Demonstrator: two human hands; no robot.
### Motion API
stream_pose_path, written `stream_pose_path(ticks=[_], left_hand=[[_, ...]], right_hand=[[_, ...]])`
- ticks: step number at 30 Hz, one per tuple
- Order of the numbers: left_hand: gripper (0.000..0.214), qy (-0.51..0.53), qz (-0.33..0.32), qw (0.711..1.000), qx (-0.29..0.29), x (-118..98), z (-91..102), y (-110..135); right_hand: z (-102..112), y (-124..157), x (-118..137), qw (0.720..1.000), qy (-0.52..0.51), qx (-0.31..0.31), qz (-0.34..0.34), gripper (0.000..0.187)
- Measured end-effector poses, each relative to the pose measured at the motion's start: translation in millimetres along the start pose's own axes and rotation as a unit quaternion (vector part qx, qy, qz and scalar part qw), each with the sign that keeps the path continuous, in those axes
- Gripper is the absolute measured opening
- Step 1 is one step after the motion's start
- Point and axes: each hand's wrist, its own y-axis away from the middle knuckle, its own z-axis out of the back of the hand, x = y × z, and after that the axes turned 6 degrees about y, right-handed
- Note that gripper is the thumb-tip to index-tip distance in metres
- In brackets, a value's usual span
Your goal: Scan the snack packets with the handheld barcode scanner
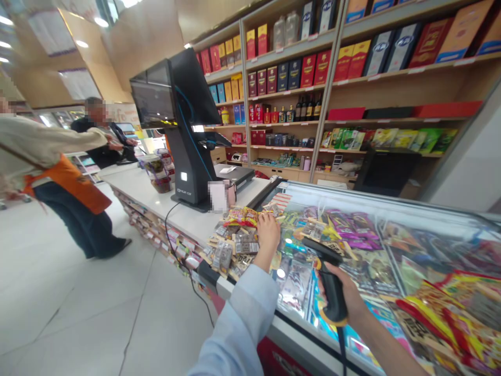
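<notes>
My right hand [348,295] is wrapped round the handle of a black and yellow barcode scanner [334,295], whose cable hangs down. The scanner's head points left, above the glass top of the display case [299,284]. Over on the left, my left hand [269,232] has its fingers curled onto the end of a red and yellow snack packet [250,215]; its fingertips are partly hidden. Beside and below that hand lies a pile of small clear and brown snack packets [223,256] with wooden sticks, near the counter's edge.
A black checkout terminal [191,156] stands on the white counter [191,230], its cable [166,230] hanging over the side. More large snack bags [442,318] lie at right. Two people stand at left, one with an orange apron [70,183]. Shelves of boxes [284,75] line the back.
</notes>
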Motion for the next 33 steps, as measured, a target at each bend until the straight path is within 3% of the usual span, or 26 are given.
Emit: stream_pose_path(ticks=[7, 12, 20, 33], left_hand=[[0.038, -0.009, 0.044, 0.999, -0.012, -3, -2.9, 1], [0.065, 0.019, 0.07, 0.997, -0.013, 0, -8.8, -2], [0.097, 0.063, 0.058, 0.996, 0.014, 2, -13.6, -4], [0.096, 0.133, 0.017, 0.99, 0.036, -7, -1.0, -2]], right_hand=[[3, -1, -1, 1.0, -0.002, 0.007, 0.012, 0.026], [6, -5, -5, 0.999, -0.007, 0.012, 0.044, 0.024], [10, -10, -9, 0.998, 0.001, 0.015, 0.064, 0.026], [10, -7, 0, 0.997, -0.019, -0.015, 0.074, 0.028]])
